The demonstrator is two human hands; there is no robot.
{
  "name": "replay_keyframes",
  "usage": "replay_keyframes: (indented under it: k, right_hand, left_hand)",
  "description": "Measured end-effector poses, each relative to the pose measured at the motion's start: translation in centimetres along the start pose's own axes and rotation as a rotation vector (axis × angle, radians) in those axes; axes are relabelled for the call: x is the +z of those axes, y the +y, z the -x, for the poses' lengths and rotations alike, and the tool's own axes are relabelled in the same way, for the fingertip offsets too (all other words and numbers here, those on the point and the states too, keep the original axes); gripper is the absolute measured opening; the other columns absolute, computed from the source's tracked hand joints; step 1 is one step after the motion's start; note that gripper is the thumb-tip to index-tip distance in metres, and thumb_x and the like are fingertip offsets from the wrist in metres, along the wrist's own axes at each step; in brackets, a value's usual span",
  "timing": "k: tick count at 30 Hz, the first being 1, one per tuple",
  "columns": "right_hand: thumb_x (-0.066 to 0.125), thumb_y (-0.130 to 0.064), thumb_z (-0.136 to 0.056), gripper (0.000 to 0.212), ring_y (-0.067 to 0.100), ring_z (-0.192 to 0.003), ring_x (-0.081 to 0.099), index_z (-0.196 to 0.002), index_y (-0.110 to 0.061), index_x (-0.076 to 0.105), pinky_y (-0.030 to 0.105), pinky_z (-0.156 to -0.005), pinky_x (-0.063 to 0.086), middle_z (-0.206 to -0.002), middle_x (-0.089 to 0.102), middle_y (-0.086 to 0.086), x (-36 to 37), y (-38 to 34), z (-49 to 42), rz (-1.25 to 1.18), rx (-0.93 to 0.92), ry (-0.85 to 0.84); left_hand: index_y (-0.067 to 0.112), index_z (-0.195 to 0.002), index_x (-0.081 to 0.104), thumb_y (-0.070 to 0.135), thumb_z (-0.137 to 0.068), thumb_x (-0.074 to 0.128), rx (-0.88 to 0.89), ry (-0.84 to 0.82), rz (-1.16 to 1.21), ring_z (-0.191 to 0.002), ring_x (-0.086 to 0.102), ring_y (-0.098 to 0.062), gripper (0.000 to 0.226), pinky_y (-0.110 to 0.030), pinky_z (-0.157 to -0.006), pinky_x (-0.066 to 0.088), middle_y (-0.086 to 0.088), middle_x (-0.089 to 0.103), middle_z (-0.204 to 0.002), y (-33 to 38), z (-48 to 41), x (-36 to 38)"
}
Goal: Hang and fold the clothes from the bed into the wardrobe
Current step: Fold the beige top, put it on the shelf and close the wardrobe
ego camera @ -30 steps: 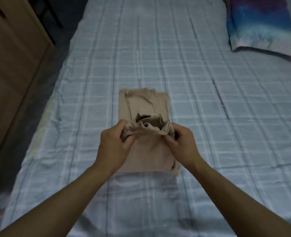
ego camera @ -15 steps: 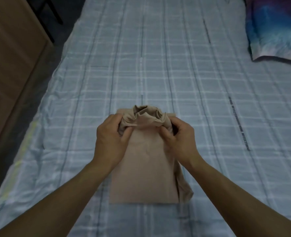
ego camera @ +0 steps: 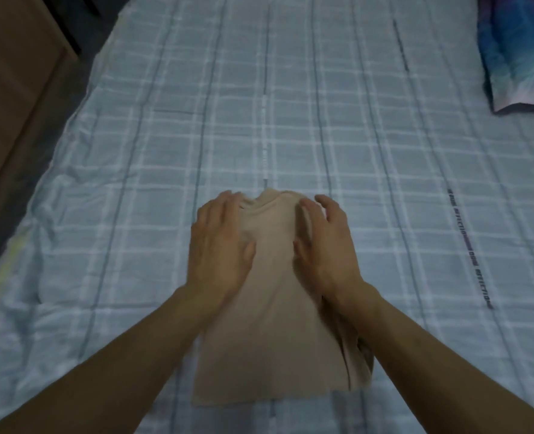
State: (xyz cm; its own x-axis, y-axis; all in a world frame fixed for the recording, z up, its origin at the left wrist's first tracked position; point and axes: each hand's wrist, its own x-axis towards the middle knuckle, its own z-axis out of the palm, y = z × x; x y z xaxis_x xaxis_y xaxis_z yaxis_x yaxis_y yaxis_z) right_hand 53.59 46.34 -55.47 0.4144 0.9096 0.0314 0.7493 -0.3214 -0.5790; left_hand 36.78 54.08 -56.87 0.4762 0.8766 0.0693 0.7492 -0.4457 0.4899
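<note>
Two hands (ego camera: 272, 245) flat on garment (ego camera: 278, 339)

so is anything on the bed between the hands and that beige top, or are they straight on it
Nothing visible stands between them. The left hand and right hand lie open, directly on the folded beige top, near its far end. The pillow sits far off at the bed's far right.
</note>
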Motion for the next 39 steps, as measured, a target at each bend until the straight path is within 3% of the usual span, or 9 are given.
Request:
replay_keyframes:
  k: [2, 4, 8, 11, 15, 19, 26, 35, 39]
  right_hand:
    - [0.056, -0.019, -0.091, 0.038, 0.019, -0.125, 0.047, -0.129, -0.016, 0.055, 0.04, -0.107, 0.04, -0.138, 0.051, 0.002, 0.2, -0.4, 0.1, -0.026, -0.089, 0.006]
    - [0.052, -0.023, -0.089, 0.047, 0.027, -0.136, 0.041, -0.135, -0.009, 0.052, 0.047, -0.111, 0.034, -0.146, 0.046, 0.009, 1.1, -0.3, 0.6, 0.185, -0.247, -0.1]
    - [0.024, -0.054, -0.098, 0.072, 0.023, -0.152, 0.004, -0.155, -0.009, 0.021, 0.045, -0.123, 0.008, -0.163, 0.014, 0.01, 2.5, 1.4, 1.8, 0.37, -0.275, -0.32]
    - [0.024, -0.06, -0.099, 0.076, 0.016, -0.151, -0.012, -0.157, -0.016, 0.003, 0.045, -0.123, 0.003, -0.165, -0.004, 0.004, 3.1, 3.2, 2.1, 0.378, -0.298, -0.364]
    - [0.024, -0.058, -0.099, 0.075, 0.016, -0.151, -0.01, -0.157, -0.016, 0.003, 0.048, -0.123, 0.004, -0.165, -0.002, 0.004, 3.8, 4.0, 2.3, 0.358, -0.277, -0.352]
    - [0.02, -0.06, -0.097, 0.078, 0.02, -0.151, -0.01, -0.157, -0.014, 0.002, 0.05, -0.122, 0.005, -0.165, -0.003, 0.008, 3.3, 3.5, 1.8, 0.414, -0.271, -0.394]
    - [0.013, -0.057, -0.097, 0.075, 0.018, -0.151, -0.013, -0.157, -0.013, 0.004, 0.042, -0.123, -0.002, -0.164, -0.004, 0.005, 1.8, 0.6, 6.9, 0.325, -0.268, -0.391]
    - [0.033, -0.048, -0.101, 0.07, 0.017, -0.151, -0.012, -0.157, -0.019, 0.004, 0.05, -0.122, 0.006, -0.165, -0.007, 0.0, 3.3, 4.0, 9.7, 0.262, -0.269, -0.317]
    - [0.027, -0.051, -0.102, 0.068, 0.015, -0.15, -0.017, -0.157, -0.02, 0.002, 0.05, -0.122, 0.003, -0.165, -0.01, -0.001, 2.9, 3.5, 9.4, 0.29, -0.253, -0.358]
  left_hand:
    - [0.008, -0.143, 0.046, 0.025, -0.08, 0.066, 0.227, 0.014, -0.098, -0.137, 0.038, -0.032, 0.068, -0.042, -0.115, 0.028, -0.013, 0.043, -0.15, -0.3, 0.9, 0.5]
    - [0.007, -0.139, 0.051, 0.026, -0.084, 0.062, 0.335, -0.029, -0.162, -0.138, 0.041, -0.03, 0.06, -0.046, -0.113, 0.034, -0.012, 0.047, -0.148, -0.4, 1.4, 1.0]
    - [0.01, -0.147, 0.042, 0.044, -0.093, 0.038, 0.331, -0.191, -0.293, -0.144, 0.034, -0.026, 0.064, -0.046, -0.115, 0.033, -0.009, 0.041, -0.154, -1.2, 1.1, 2.0]
    - [0.011, -0.154, 0.029, 0.049, -0.097, 0.03, 0.339, -0.265, -0.341, -0.15, 0.02, -0.026, 0.068, -0.052, -0.119, 0.024, -0.008, 0.026, -0.161, -2.4, 1.0, 2.9]
    - [0.01, -0.156, 0.02, 0.052, -0.098, 0.026, 0.35, -0.293, -0.394, -0.152, 0.01, -0.026, 0.071, -0.056, -0.12, 0.013, -0.008, 0.016, -0.164, -2.7, 1.0, 3.7]
    - [0.01, -0.155, 0.023, 0.052, -0.097, 0.024, 0.346, -0.288, -0.421, -0.152, 0.011, -0.026, 0.071, -0.055, -0.12, 0.008, -0.009, 0.019, -0.163, -2.4, 0.9, 3.4]
    - [0.01, -0.152, 0.032, 0.04, -0.097, 0.033, 0.458, -0.27, -0.369, -0.15, 0.02, -0.028, 0.063, -0.052, -0.117, 0.018, -0.008, 0.028, -0.16, -0.9, 6.2, 2.0]
    - [0.019, -0.158, 0.008, 0.056, -0.101, 0.023, 0.359, -0.364, -0.323, -0.152, -0.007, -0.017, 0.07, -0.045, -0.123, 0.008, 0.001, -0.002, -0.166, -2.5, 8.7, 3.1]
    - [0.02, -0.158, 0.011, 0.058, -0.099, 0.022, 0.341, -0.376, -0.312, -0.152, -0.002, -0.018, 0.071, -0.046, -0.122, 0.013, 0.001, 0.001, -0.166, -2.2, 8.6, 2.4]
